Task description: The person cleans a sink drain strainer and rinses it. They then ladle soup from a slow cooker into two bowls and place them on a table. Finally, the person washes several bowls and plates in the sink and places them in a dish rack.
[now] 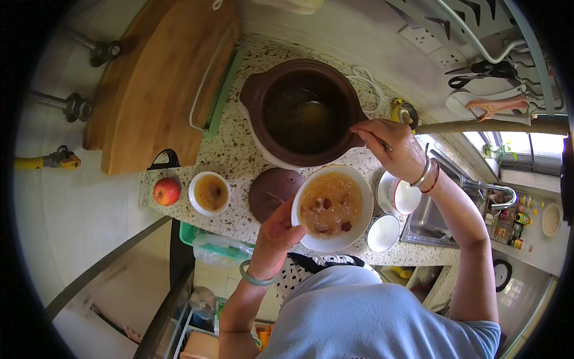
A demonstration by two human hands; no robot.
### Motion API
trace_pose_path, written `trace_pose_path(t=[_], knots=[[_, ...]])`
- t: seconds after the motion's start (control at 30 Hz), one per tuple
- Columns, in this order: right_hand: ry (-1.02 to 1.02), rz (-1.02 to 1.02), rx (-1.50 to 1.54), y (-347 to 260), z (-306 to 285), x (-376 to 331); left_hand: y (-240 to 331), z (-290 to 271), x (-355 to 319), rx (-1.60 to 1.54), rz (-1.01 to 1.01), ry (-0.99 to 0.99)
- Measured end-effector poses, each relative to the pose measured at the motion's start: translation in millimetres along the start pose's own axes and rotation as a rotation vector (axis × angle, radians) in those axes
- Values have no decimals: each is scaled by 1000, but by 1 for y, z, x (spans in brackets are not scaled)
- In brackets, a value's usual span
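Note:
My left hand (276,234) grips the rim of a large white bowl (354,237), thumb over its edge. The bowl holds a pale amber soup (330,200) with dark red pieces. Beyond it stands a deep brown clay pot (257,105) with dark liquid inside and a pale gleam below the surface. My right hand (394,149) is closed at the pot's right handle, fingers pinched around a thin thing, perhaps a utensil handle, mostly hidden. A round brown lid (272,194) lies on the counter, partly behind the white bowl and my left hand.
Left on the speckled counter (233,161) are a small bowl of soup (210,193) and a red apple (167,191). Several small white bowls (382,233) stand right, beside the sink (427,218). A wooden board (155,90) leans at the left; scissors (487,72) hang at the right.

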State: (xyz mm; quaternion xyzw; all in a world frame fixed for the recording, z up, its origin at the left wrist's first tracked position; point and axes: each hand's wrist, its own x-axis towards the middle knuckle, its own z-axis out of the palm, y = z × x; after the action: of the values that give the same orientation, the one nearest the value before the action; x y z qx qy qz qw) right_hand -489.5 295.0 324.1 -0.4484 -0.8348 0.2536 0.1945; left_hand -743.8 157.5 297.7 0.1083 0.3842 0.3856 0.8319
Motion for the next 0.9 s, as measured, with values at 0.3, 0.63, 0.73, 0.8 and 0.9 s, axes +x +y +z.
trace_pose_path(t=[0.3,0.63,0.73,0.8,0.9], knots=[[-42,290,321,-17,7,-6,1,1,3,31,-18,5],[78,-197,-323,-22,0,-5,0,-3,1,-23,20,10],[120,-157,-323,-24,-2,4,-1,-5,0,-16,11,28],[182,-112,-309,-24,6,9,1,-3,0,-2,6,34],[261,-34,-248,-24,16,20,0,-5,-2,-27,23,27]])
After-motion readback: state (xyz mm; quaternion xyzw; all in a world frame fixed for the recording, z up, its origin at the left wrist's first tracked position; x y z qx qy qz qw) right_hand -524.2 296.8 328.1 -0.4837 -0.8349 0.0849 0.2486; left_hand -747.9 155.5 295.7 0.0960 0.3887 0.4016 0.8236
